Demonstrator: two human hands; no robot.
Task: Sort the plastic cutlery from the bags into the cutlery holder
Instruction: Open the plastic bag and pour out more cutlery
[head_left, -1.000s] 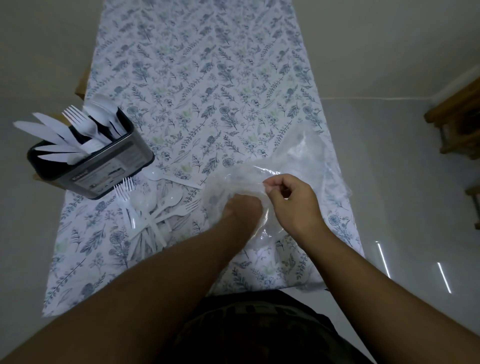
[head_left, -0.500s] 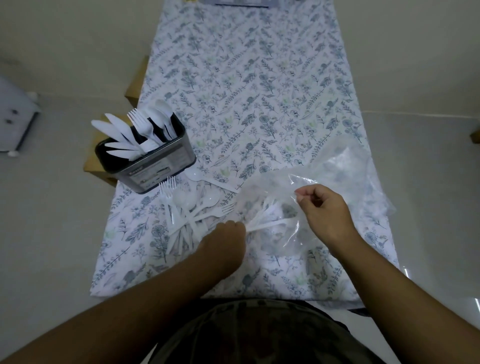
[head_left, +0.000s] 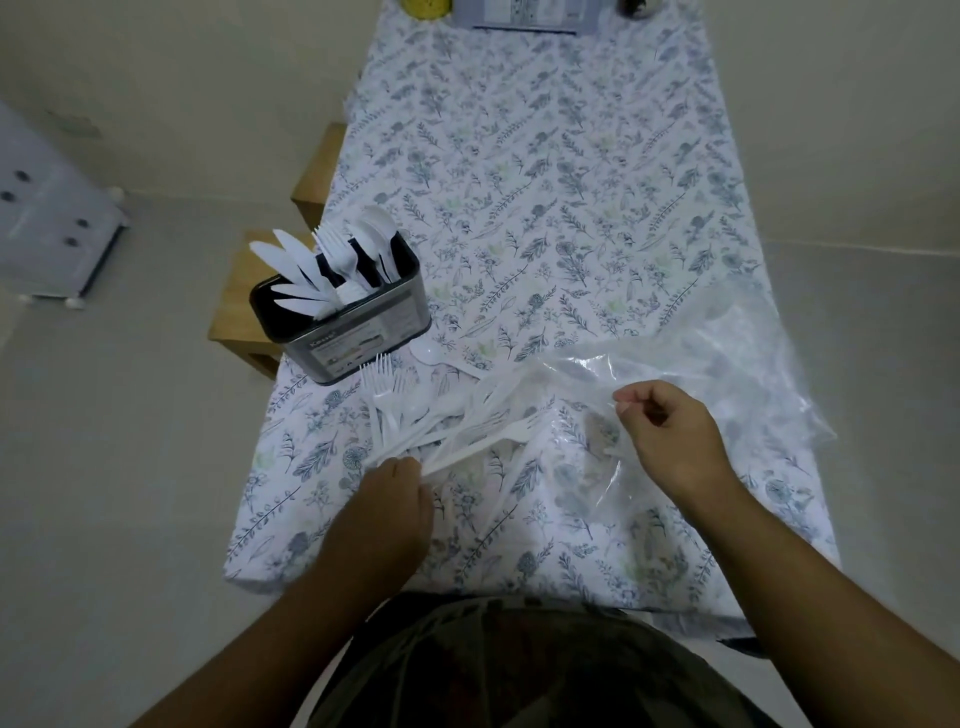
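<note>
Running up the middle of the frame: tabletop under a white cloth printed with blue-grey sprigs, pale floor on both sides. Lying crumpled over the right-centre of the cloth: clear plastic bag, its near edge lifted and pinched shut between thumb and fingertips of the right hand, right of centre. Standing at the left edge of the cloth, left of centre in the frame: dark cutlery holder with a label on its near side, already stocked with upright white knives on its left, forks in the middle and spoons on its right. Spread on the cloth just below the holder, toward centre frame: loose pile of white plastic cutlery, forks and spoons overlapping, tines pointing up-frame toward the holder. Reaching in at lower centre-left: left hand, fingers curled closed on the handle ends of a few white pieces, one fork among them, which stretch rightward toward the mouth of the bag. Lying alone between holder and bag: single white spoon. Showing at upper left: white drawer unit on the floor. Peeking out beside the left edge of the cloth: wooden stool.
</note>
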